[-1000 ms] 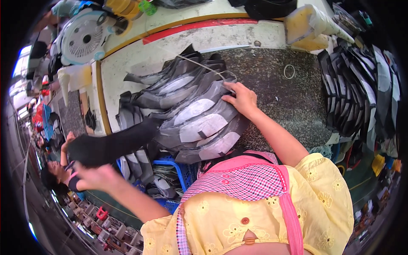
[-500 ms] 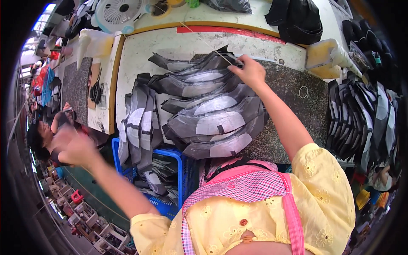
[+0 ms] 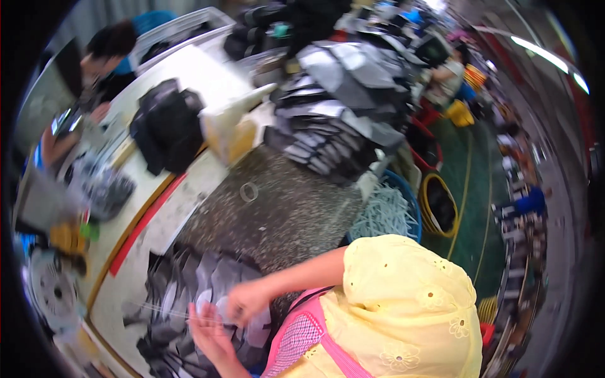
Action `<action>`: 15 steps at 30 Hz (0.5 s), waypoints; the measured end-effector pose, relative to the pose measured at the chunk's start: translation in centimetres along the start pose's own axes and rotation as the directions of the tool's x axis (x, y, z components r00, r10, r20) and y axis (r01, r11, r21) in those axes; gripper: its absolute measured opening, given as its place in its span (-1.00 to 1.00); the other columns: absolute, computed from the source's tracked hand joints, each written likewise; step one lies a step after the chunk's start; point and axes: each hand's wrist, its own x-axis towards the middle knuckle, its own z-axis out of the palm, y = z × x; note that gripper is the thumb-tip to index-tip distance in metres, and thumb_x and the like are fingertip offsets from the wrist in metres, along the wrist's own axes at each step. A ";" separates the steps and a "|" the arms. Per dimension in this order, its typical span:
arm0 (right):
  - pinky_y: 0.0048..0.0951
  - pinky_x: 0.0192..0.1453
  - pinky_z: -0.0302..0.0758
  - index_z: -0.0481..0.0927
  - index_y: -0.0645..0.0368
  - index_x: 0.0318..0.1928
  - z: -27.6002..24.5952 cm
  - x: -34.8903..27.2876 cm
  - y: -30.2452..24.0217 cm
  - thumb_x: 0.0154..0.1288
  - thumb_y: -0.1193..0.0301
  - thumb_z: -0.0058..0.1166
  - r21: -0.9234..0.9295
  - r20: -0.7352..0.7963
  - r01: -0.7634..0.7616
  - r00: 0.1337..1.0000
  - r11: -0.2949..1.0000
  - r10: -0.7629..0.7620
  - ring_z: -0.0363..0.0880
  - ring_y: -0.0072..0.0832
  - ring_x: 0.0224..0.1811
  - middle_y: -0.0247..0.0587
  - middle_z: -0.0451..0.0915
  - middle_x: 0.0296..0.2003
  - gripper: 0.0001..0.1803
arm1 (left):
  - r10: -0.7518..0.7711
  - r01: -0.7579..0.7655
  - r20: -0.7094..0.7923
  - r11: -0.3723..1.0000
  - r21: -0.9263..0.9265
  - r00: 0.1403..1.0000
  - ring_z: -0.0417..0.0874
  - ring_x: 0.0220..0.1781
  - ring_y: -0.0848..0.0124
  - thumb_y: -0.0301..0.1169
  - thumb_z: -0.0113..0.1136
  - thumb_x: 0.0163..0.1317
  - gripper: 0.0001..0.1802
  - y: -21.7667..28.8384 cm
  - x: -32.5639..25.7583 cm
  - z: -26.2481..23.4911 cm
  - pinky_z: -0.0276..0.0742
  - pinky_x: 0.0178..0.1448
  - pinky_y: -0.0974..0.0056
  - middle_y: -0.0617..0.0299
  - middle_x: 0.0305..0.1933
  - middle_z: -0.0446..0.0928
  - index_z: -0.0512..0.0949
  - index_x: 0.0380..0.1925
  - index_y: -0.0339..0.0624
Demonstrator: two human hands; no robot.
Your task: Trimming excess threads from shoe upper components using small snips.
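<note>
I count my two hands at the bottom of the view: my left hand [image 3: 211, 334] and my right hand [image 3: 247, 301], both over one fanned heap of grey and black cut pieces [image 3: 189, 283], too many and too blurred to count singly. One thin pale stick [image 3: 165, 309] crosses that heap. Farther along the worktable [image 3: 290, 214] sits one second stack of grey pieces [image 3: 343, 107], one black bundle [image 3: 165, 126], one cream box [image 3: 234, 126] and one small clear ring [image 3: 249, 191]. On the floor I see one blue basket [image 3: 403, 195] and one yellow tub [image 3: 439, 205]. One white fan [image 3: 53, 291] is at the left edge. One other person [image 3: 104, 53] sits across the table.
</note>
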 end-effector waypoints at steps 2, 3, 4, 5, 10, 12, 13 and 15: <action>-0.27 -0.40 0.39 0.57 0.12 -0.52 -0.7 -5.7 -0.9 -0.07 0.24 0.16 -0.182 0.032 -0.099 0.994 0.978 0.107 0.49 -0.22 -0.49 -0.13 0.50 -0.59 -0.78 | -0.010 0.052 0.271 0.987 -0.149 0.962 0.19 -0.63 0.64 -0.19 -0.10 0.33 -0.67 -2.0 0.3 0.6 0.13 -0.52 0.51 0.43 -0.62 0.21 0.40 -0.12 -0.22; -0.24 -0.39 0.40 0.58 0.09 -0.52 -2.2 -8.6 -0.7 -0.06 0.18 0.16 -0.231 0.002 -0.169 0.985 0.958 0.175 0.49 -0.16 -0.47 -0.11 0.51 -0.57 -0.76 | -0.020 0.078 0.323 0.982 -0.169 0.946 0.03 -0.74 0.68 -0.22 -0.09 0.32 -0.73 -2.6 -0.2 1.7 -0.01 -0.64 0.53 0.50 -0.73 0.06 0.43 -0.27 -0.20; -0.22 -0.39 0.41 0.60 0.05 -0.53 -3.5 -10.7 -0.5 -0.03 0.19 0.14 -0.269 -0.258 -0.208 0.956 0.940 0.137 0.53 -0.19 -0.40 -0.14 0.53 -0.55 -0.79 | -0.040 0.098 0.351 0.984 -0.150 0.936 0.03 -0.74 0.68 -0.22 -0.09 0.32 -0.73 -3.2 -0.6 2.6 -0.01 -0.64 0.53 0.50 -0.73 0.06 0.43 -0.27 -0.20; -0.21 -0.37 0.43 0.60 0.03 -0.46 -4.6 -12.4 -0.6 -0.01 0.19 0.13 -0.253 -0.502 -0.434 0.823 0.865 0.266 0.54 -0.22 -0.34 -0.18 0.54 -0.44 -0.80 | -0.097 0.097 0.274 0.995 0.013 0.957 0.02 -0.76 0.69 -0.22 -0.09 0.32 -0.75 -3.8 -0.9 3.5 -0.04 -0.67 0.53 0.51 -0.75 0.04 0.40 -0.38 -0.17; -0.24 -0.36 0.44 0.53 0.06 -0.36 -3.1 -3.9 -3.0 0.07 0.24 0.05 -0.428 -0.335 0.142 0.892 0.892 -0.303 0.52 -0.29 -0.33 -0.32 0.51 -0.35 -0.81 | -0.168 -0.085 0.318 0.756 0.649 0.933 0.08 -0.77 0.68 -0.30 -0.05 0.25 -0.78 -7.7 -2.6 6.7 -0.10 -0.71 0.46 0.44 -0.76 0.19 0.41 -0.53 -0.13; -0.21 -0.37 0.41 0.52 0.10 -0.46 -2.7 -2.3 -3.8 0.07 0.21 0.06 -0.477 -0.086 0.292 0.923 0.829 -0.375 0.50 -0.27 -0.35 -0.24 0.51 -0.52 -0.78 | -0.073 -0.204 0.350 0.695 0.689 0.934 0.12 -0.76 0.68 -0.33 0.00 0.21 -0.79 -7.9 -2.9 6.9 -0.06 -0.67 0.48 0.40 -0.74 0.26 0.43 -0.55 -0.18; -0.20 -0.37 0.41 0.52 0.11 -0.50 -2.9 -2.1 -4.3 0.06 0.20 0.07 -0.528 0.007 0.273 0.948 0.804 -0.317 0.49 -0.26 -0.35 -0.21 0.50 -0.58 -0.76 | -0.066 -0.200 0.339 0.697 0.688 0.938 0.12 -0.76 0.68 -0.33 0.00 0.21 -0.79 -7.8 -3.0 6.3 -0.06 -0.67 0.48 0.40 -0.74 0.26 0.43 -0.55 -0.18; -0.20 -0.39 0.40 0.52 0.10 -0.53 -3.0 -1.8 -4.1 0.04 0.17 0.08 -0.560 -0.031 0.301 0.924 0.772 -0.382 0.50 -0.24 -0.37 -0.20 0.50 -0.61 -0.74 | -0.059 -0.417 0.566 0.613 0.671 0.822 0.15 -0.74 0.68 -0.32 0.04 0.19 -0.79 -7.2 -3.5 5.0 -0.02 -0.63 0.50 0.40 -0.72 0.29 0.44 -0.53 -0.20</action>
